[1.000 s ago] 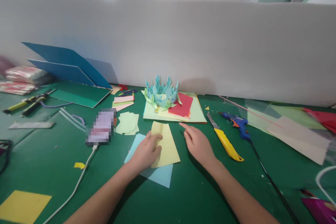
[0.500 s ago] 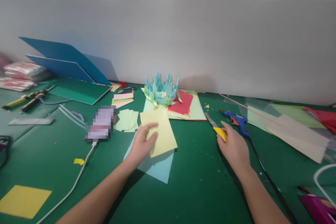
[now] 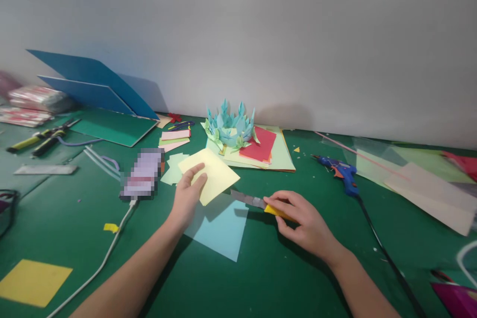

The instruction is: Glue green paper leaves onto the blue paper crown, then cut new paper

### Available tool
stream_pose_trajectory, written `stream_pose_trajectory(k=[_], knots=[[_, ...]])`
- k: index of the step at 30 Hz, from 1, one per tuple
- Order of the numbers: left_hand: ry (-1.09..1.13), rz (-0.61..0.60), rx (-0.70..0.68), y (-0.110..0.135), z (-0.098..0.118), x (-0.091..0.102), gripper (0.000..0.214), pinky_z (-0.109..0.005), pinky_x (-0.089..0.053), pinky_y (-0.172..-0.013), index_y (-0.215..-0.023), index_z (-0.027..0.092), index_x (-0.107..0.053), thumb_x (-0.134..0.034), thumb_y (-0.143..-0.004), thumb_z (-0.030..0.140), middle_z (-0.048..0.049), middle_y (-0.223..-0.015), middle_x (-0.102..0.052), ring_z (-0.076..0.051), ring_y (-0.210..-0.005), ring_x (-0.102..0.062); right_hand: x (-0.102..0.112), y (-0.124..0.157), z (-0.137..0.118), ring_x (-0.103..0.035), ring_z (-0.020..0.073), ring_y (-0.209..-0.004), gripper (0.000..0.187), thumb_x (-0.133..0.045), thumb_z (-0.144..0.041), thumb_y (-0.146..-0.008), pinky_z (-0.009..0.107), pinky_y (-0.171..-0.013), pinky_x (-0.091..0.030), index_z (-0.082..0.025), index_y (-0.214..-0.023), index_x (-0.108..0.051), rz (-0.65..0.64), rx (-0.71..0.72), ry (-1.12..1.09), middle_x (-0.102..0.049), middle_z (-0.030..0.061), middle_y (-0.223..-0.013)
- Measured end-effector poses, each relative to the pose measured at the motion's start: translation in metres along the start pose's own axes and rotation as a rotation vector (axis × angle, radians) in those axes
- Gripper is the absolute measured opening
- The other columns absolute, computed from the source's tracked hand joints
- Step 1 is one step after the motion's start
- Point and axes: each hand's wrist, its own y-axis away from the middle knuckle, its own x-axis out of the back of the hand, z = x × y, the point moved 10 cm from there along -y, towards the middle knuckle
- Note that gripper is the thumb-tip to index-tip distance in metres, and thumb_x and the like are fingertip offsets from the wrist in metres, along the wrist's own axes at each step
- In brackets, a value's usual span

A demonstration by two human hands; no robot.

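My left hand [image 3: 189, 191] grips a pale yellow sheet of paper [image 3: 214, 175] by its left side, thumb on top. The sheet is raised and turned cornerwise above a light blue sheet [image 3: 223, 231] lying on the green table. In my right hand [image 3: 303, 221] is a utility knife [image 3: 278, 209] with a yellow handle. Its long grey blade points left, and the tip is close to the lower right edge of the yellow sheet; whether they touch I cannot tell. Behind the hands stands a ring of folded light blue and green paper [image 3: 231, 126].
A blue glue gun [image 3: 345, 174] with a black cable lies on the right. To the left are a phone [image 3: 143, 174] on a white cable, light green paper squares [image 3: 173, 169] and pliers [image 3: 48, 139]. A red sheet [image 3: 261, 144] tops a paper stack; a white partition [image 3: 298, 54] rises behind.
My right hand has lifted the knife off the table and brought it left towards the yellow paper. My left hand has moved slightly left and turned the sheet.
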Motion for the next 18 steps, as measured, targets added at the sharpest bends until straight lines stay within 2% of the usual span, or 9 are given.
stream_pose_trajectory(k=[7,14,18], knots=[[0.015,-0.017,0.008,0.001,-0.001,-0.001,0.052,-0.028,-0.047,-0.057,-0.114,0.016,-0.060,-0.068,-0.068,0.039,-0.0068,-0.085,-0.068,-0.017,-0.066,-0.062,-0.004,-0.001,-0.003,-0.058,0.0184,-0.088,0.046,-0.044,-0.007,-0.082,0.033,-0.072,-0.052,-0.026,-0.122,-0.053,-0.013,0.024,0.025,-0.060,0.0071,-0.101],[-0.027,0.042,-0.042,0.001,0.005,0.005,0.051,-0.029,-0.048,-0.059,-0.111,0.016,-0.062,-0.068,-0.066,0.040,-0.0069,-0.088,-0.067,-0.017,-0.067,-0.061,0.003,0.001,0.005,-0.059,0.0186,-0.087,0.046,-0.045,-0.007,-0.082,0.033,-0.072,-0.052,-0.027,-0.122,-0.053,0.043,0.001,0.095,-0.061,0.0066,-0.099],[-0.015,0.019,-0.019,0.000,0.002,0.004,0.051,-0.028,-0.046,-0.058,-0.112,0.016,-0.061,-0.068,-0.067,0.040,-0.0070,-0.088,-0.067,-0.016,-0.066,-0.060,0.007,0.002,0.008,-0.060,0.0190,-0.087,0.045,-0.045,-0.008,-0.083,0.034,-0.072,-0.052,-0.027,-0.122,-0.054,0.066,-0.004,0.123,-0.061,0.0069,-0.100]])
